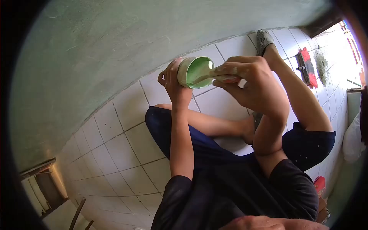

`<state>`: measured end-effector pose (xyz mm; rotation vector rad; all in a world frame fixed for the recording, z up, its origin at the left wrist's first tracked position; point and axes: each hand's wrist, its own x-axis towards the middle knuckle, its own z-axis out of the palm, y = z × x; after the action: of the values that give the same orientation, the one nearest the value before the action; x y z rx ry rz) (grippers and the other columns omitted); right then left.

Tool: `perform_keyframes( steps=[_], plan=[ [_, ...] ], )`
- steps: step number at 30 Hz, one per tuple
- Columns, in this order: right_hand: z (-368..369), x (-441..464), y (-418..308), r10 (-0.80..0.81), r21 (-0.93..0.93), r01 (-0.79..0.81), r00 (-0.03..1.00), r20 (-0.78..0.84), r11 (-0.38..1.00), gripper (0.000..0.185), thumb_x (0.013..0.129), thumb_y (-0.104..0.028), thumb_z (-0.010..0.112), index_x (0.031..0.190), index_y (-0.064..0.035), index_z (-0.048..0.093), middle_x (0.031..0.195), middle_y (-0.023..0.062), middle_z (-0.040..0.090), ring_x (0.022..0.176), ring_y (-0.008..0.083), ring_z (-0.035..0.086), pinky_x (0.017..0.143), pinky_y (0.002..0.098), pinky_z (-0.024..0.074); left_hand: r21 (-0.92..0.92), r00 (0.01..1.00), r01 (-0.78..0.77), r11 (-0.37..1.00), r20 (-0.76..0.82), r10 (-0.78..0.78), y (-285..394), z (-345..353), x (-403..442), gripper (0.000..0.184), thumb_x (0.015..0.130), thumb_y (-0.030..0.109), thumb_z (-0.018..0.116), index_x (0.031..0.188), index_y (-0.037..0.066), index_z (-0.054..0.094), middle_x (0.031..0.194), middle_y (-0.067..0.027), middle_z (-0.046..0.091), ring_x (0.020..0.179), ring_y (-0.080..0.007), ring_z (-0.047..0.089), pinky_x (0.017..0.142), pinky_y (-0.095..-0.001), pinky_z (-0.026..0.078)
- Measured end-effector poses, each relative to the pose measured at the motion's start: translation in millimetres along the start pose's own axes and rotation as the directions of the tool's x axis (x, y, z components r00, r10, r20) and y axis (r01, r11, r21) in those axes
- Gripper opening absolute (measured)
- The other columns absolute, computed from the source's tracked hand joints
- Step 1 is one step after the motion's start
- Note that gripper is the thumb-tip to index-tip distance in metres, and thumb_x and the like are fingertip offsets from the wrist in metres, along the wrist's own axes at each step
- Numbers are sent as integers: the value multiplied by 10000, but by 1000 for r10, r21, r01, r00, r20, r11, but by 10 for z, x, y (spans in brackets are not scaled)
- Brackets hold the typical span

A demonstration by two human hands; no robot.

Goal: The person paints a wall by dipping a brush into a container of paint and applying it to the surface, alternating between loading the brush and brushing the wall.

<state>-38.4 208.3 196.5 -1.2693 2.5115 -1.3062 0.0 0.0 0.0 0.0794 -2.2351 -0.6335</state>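
Observation:
My left hand (172,78) is wrapped round a round paint can (184,73), tilted so its mouth faces me. Pale green paint coats the inside of the can, and whitish smears mark its outside. In my right hand (249,78), closed and spotted with paint, is a paintbrush (205,78) with some red on its handle. The brush's far end reaches into the mouth of the can. Much of the handle is hidden by my fingers.
A green wall (96,50) rises along the white tiled floor (126,103). My legs are folded on the tiles. At the right lie a red-bristled broom head (306,68) and a pile of debris (321,65). A white plastic bag (352,138) is at the far right.

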Motion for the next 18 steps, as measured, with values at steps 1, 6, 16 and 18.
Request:
perform_keyframes(
  steps=[1,6,16,18],
  plan=[
    [50,15,11,-8,-18,9,1000,18,1000,150,836,-46,741,975,-1,778,856,232,725,780,389,719,704,412,577,-15,1000,0,1000,-17,0,14,4,6,625,794,130,854,1355,97,581,1297,-67,684,1253,-237,634,1115,-449,296],
    [277,29,151,9,-131,-2,999,54,991,72,823,-25,723,853,41,721,786,235,691,748,418,684,686,455,555,28,999,-41,999,-31,42,61,-19,1,570,800,179,858,1309,82,620,1298,-49,683,1215,-237,650,1076,-416,353],
    [431,52,219,28,-360,13,994,110,933,82,782,19,692,860,4,713,790,213,698,739,400,694,678,456,564,-49,999,-33,998,-19,32,110,11,4,600,796,159,852,1323,95,573,1296,-50,690,1259,-224,639,1113,-436,289],
    [446,60,213,-18,-359,45,997,78,932,40,760,38,649,727,17,659,718,220,663,694,392,688,641,462,553,-47,999,-39,998,-21,38,110,17,3,595,798,165,851,1319,97,572,1301,-49,690,1261,-223,639,1115,-436,287]
  ],
)
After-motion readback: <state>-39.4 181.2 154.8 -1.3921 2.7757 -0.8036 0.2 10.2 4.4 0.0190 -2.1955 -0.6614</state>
